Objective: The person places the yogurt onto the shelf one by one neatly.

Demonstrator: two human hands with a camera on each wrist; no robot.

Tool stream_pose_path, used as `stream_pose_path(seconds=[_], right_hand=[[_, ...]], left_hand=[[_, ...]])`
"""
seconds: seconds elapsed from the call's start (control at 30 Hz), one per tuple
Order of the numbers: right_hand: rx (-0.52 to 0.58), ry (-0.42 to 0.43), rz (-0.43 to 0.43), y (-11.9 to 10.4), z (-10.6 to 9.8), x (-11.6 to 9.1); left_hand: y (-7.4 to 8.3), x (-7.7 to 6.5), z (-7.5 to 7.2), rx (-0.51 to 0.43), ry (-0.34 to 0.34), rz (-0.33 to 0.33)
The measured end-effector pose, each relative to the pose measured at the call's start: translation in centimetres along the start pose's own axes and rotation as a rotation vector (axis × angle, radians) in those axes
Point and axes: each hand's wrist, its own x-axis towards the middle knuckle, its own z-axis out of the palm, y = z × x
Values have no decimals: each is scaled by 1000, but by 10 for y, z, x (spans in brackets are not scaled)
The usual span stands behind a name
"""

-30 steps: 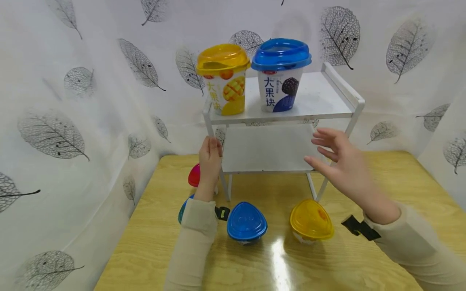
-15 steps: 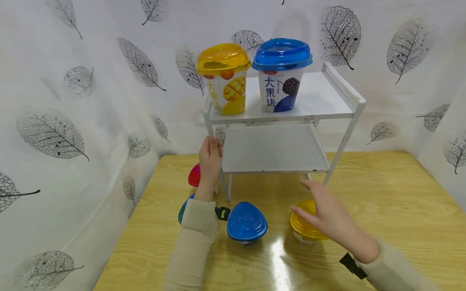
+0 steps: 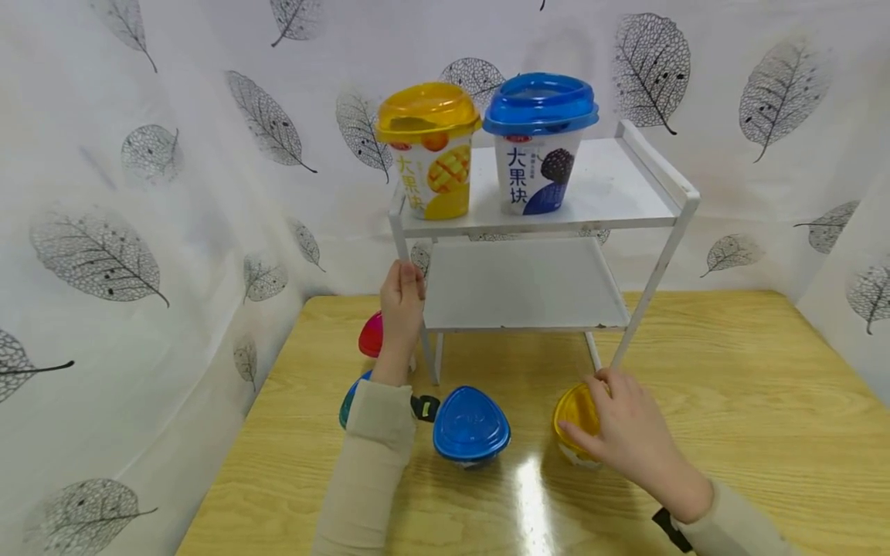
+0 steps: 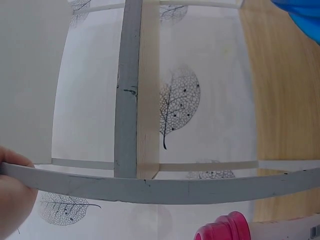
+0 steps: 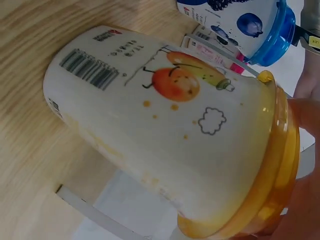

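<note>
My left hand (image 3: 402,309) grips the front left post of a white two-tier shelf rack (image 3: 524,286). In the left wrist view, thumb and finger wrap round that post (image 4: 165,191). My right hand (image 3: 636,432) holds a yellow-lidded yogurt cup (image 3: 575,417) by its lid, at the rack's front right foot. Thumb and fingers lie on opposite sides of the lid. The cup stands on the wooden table, its white printed side (image 5: 165,120) filling the right wrist view. Left of it stands a blue-lidded yogurt cup (image 3: 471,425).
On the rack's top tier stand a yellow-lidded mango cup (image 3: 438,170) and a blue-lidded blackberry cup (image 3: 535,170). A pink-lidded cup (image 3: 371,336) and a teal-blue lid (image 3: 351,401) show partly behind the left arm. A leaf-print curtain (image 3: 208,193) surrounds the table (image 3: 730,401).
My right hand has come down from beside the lower tier to the yellow-lidded cup on the table and closed round its lid. The left hand stays on the post.
</note>
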Motion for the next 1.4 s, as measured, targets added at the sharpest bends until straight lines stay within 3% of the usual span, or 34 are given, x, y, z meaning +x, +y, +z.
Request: stream_pose_path(seconds=[0.1,0.37,0.5,0.63,0.73,0.83,0.93,1.1,1.3,1.4], right_hand=[[35,-49,12,0,-1,-1],[275,-245,11,10,-13,3],[343,-292,-2,14,-18,3],[377,-284,-4,18,-19,3],[341,-177,40,22,-21,2],[227,-45,79,24,-24,1],[90,-3,60,23,-23,0],[38,-67,56,18,-19,-3],[176,-206,124,22,-21,-1],[265,-262,116,26,-25,1]], left_hand=[[-5,1,0,12,4,7],[-5,1,1,3,21,11],[-4,1,1,-10,16,-6],[-4,2,1,-18,14,-2],[-4,2,2,-22,6,10],[-5,2,2,-20,1,1],[-5,1,0,-16,13,-20],[-4,0,0,-16,30,6],[-6,0,2,-44,33,-17],[-4,0,3,-54,34,-30]])
